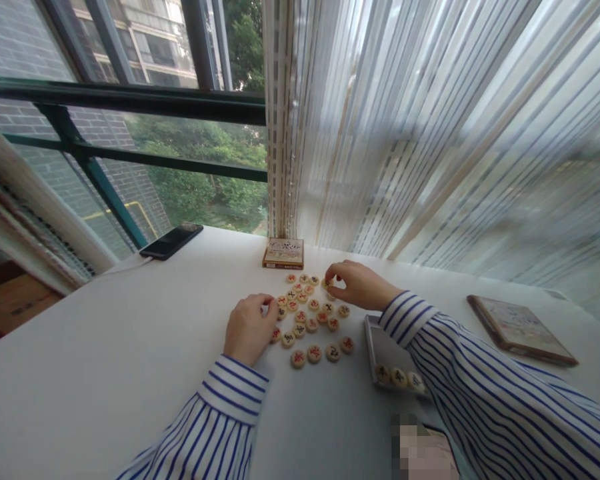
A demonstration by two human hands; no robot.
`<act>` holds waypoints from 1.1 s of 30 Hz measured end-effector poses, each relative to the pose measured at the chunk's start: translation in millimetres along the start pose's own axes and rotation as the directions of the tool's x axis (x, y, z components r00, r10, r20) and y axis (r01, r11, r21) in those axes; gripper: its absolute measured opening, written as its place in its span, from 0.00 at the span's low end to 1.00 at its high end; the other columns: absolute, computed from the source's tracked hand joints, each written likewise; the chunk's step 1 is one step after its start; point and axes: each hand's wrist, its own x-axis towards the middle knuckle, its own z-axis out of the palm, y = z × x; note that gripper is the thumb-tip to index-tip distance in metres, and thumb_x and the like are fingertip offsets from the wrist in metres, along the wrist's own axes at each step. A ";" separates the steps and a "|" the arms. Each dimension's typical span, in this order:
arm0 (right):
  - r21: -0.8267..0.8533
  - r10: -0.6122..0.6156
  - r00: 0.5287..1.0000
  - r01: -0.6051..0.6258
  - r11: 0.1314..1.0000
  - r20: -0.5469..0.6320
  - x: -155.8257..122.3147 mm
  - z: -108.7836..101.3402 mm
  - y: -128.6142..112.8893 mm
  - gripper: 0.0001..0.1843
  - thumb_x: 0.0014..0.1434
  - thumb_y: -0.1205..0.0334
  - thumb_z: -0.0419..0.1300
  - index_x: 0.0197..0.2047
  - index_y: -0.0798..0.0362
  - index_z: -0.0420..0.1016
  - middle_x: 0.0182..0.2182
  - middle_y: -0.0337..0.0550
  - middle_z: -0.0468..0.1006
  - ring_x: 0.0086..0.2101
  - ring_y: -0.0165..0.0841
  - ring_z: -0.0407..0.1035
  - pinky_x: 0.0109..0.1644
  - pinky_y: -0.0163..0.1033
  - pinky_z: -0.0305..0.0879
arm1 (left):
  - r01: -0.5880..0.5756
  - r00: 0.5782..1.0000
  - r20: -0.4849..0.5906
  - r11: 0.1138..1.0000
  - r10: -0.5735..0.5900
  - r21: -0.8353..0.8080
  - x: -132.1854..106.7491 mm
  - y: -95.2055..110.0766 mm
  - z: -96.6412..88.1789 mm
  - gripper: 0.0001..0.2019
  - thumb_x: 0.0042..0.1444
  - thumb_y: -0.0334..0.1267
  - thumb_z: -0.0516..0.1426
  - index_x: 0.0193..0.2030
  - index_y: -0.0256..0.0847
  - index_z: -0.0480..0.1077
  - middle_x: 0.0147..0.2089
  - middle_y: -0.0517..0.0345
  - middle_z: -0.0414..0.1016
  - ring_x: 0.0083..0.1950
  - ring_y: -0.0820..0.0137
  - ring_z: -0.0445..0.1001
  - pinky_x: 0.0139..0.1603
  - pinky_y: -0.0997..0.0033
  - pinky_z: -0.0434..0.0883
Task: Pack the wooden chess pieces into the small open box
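Observation:
Round wooden Chinese chess pieces (pixel 301 317) with red and black characters lie in a loose cluster on the white table (pixel 130 347). My left hand (pixel 250 327) is at the cluster's left edge, fingers curled, thumb and forefinger at a piece with a black character (pixel 281 312); its other fingers are hidden. Across at the far right of the cluster, my right hand (pixel 357 283) pinches a pale piece (pixel 327 283) at table level. Under my right forearm stands an open grey tray (pixel 375 340) holding several pieces (pixel 399 378), partly covered by the sleeve.
A small printed box (pixel 284 255) lies behind the pieces. On the right is a flat brown-edged printed case (pixel 523 330). A dark phone (pixel 173 241) with a cable rests at the far left edge. Sheer curtains (pixel 350 133) and a window railing (pixel 130 97) border the table.

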 end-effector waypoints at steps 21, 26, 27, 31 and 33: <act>0.402 0.318 0.870 -0.156 0.902 -0.376 -166.3 -18.3 14.4 0.12 0.58 0.55 0.54 0.41 0.52 0.71 0.31 0.43 0.75 0.31 0.31 0.68 0.30 0.35 0.64 | -0.224 0.965 -0.179 0.954 0.189 -0.201 -23.9 27.2 6.7 0.15 0.56 0.45 0.49 0.39 0.39 0.72 0.35 0.55 0.75 0.34 0.69 0.71 0.33 0.72 0.70; 0.447 0.396 0.780 -0.167 0.879 -0.485 -185.0 -1.4 17.1 0.10 0.58 0.56 0.54 0.39 0.53 0.71 0.30 0.42 0.74 0.30 0.30 0.68 0.32 0.36 0.65 | -0.305 0.948 -0.170 0.918 0.268 -0.253 -43.9 43.5 14.7 0.12 0.57 0.41 0.49 0.37 0.38 0.72 0.34 0.56 0.75 0.32 0.71 0.71 0.35 0.72 0.69; 0.436 0.387 0.769 -0.157 0.886 -0.509 -186.7 1.5 17.6 0.10 0.58 0.56 0.54 0.39 0.53 0.71 0.30 0.42 0.74 0.30 0.30 0.68 0.32 0.36 0.65 | -0.335 0.940 -0.162 0.905 0.301 -0.261 -48.3 47.5 16.4 0.12 0.57 0.40 0.50 0.37 0.38 0.72 0.34 0.56 0.75 0.32 0.71 0.70 0.34 0.72 0.69; 0.369 0.323 0.759 -0.117 0.922 -0.565 -190.9 10.6 21.3 0.08 0.59 0.60 0.54 0.39 0.53 0.70 0.31 0.43 0.74 0.31 0.30 0.68 0.33 0.36 0.66 | -0.470 0.881 -0.096 0.842 0.462 -0.266 -63.8 69.6 23.5 0.09 0.57 0.36 0.50 0.35 0.38 0.70 0.32 0.56 0.74 0.32 0.72 0.70 0.36 0.72 0.68; 0.328 0.289 0.751 -0.103 0.939 -0.594 -192.3 14.4 23.2 0.07 0.59 0.62 0.54 0.39 0.53 0.70 0.32 0.43 0.74 0.31 0.30 0.68 0.34 0.37 0.67 | -0.542 0.834 -0.039 0.803 0.551 -0.249 -68.7 82.8 28.7 0.08 0.58 0.34 0.49 0.34 0.38 0.70 0.31 0.56 0.73 0.34 0.71 0.70 0.37 0.71 0.68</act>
